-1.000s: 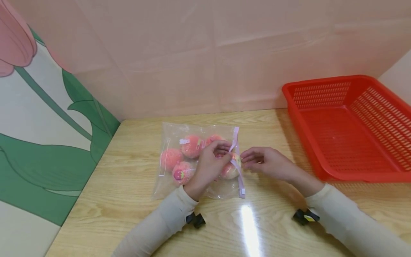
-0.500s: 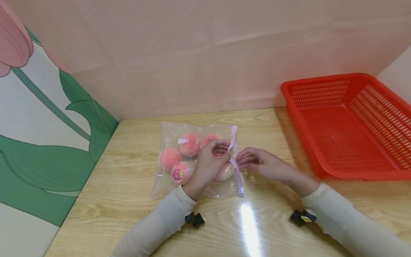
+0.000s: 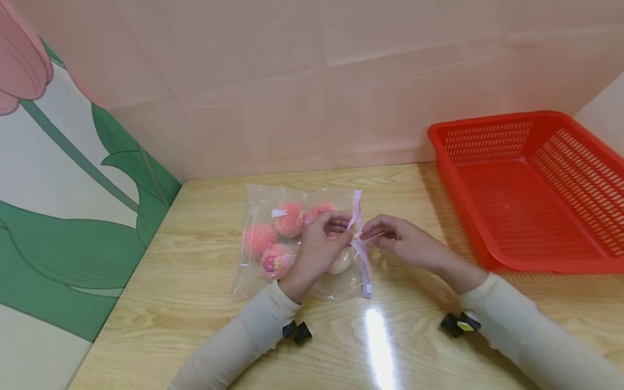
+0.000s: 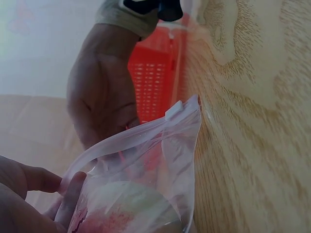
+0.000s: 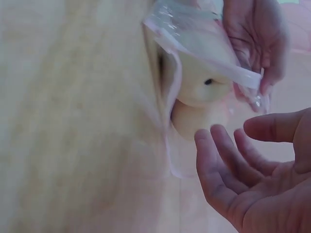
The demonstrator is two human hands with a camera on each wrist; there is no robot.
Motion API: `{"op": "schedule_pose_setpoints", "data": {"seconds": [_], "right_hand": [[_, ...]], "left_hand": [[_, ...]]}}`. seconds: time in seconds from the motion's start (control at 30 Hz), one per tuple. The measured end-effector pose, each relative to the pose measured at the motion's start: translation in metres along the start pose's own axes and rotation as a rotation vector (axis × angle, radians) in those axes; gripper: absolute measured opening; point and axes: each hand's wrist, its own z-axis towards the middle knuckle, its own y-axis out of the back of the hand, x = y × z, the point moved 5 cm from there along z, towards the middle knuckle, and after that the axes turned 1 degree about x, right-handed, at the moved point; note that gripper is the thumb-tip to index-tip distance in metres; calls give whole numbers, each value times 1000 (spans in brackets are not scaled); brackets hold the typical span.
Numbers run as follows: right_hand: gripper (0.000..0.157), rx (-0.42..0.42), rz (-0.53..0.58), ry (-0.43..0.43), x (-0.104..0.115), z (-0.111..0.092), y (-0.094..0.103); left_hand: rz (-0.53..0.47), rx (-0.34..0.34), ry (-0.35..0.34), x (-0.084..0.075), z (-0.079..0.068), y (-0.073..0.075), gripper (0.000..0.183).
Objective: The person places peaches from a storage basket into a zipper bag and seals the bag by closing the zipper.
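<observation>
A clear slider zip bag (image 3: 336, 292) with a lilac strip (image 3: 365, 271) along its mouth lies on the wooden table. Inside are several round pink balls (image 3: 260, 241) and a cream-and-pink ball (image 3: 343, 261) close to the mouth. My left hand (image 3: 319, 246) pinches the mouth's edge between thumb and fingers, and the strip bows there. The white slider (image 4: 174, 110) sits near one end of the strip. My right hand (image 3: 407, 241) is at the mouth, fingers loosely bent. In the right wrist view, its thumb and fingers (image 5: 218, 165) stand apart around nothing.
A red plastic basket (image 3: 497, 254) with slotted sides stands on the right of the table (image 3: 195, 271). Pink sheeting (image 3: 253, 108) covers the back, and a tulip mural (image 3: 73, 151) is on the left. Small black devices (image 3: 296, 332) sit at both wrists.
My right hand has moved slightly left, its fingertips now right at the bag's mouth. A thin pale line shows across its fingers. My left hand keeps its pinch in place.
</observation>
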Motion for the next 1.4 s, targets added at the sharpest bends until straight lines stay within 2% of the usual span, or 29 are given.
{"op": "schedule_pose_setpoints", "data": {"seconds": [0.27, 0.57, 0.73, 0.83, 0.93, 1.07, 1.27, 1.4], "right_hand": [[40, -211, 34, -101, 4, 11, 15], [48, -405, 95, -223, 3, 56, 20], [54, -440, 159, -330, -2, 71, 21], [59, -435, 189, -360, -6, 77, 20], [58, -388, 155, -357, -9, 82, 17], [44, -345, 74, -335, -13, 83, 15], [33, -452, 118, -270, -17, 77, 27], [33, -481, 119, -293, -22, 70, 36]], "left_hand": [[-24, 7, 4, -2, 0, -1, 26], [-19, 26, -19, -2, 0, -4, 27], [13, 28, -27, -2, 0, -3, 28], [44, 33, -40, -2, 0, -2, 29], [57, 41, -28, -1, -2, -2, 30], [12, 46, 12, -1, -3, -2, 28], [-93, 89, 48, -2, -4, -6, 40], [-88, 112, 56, -4, -5, -8, 42]]}}
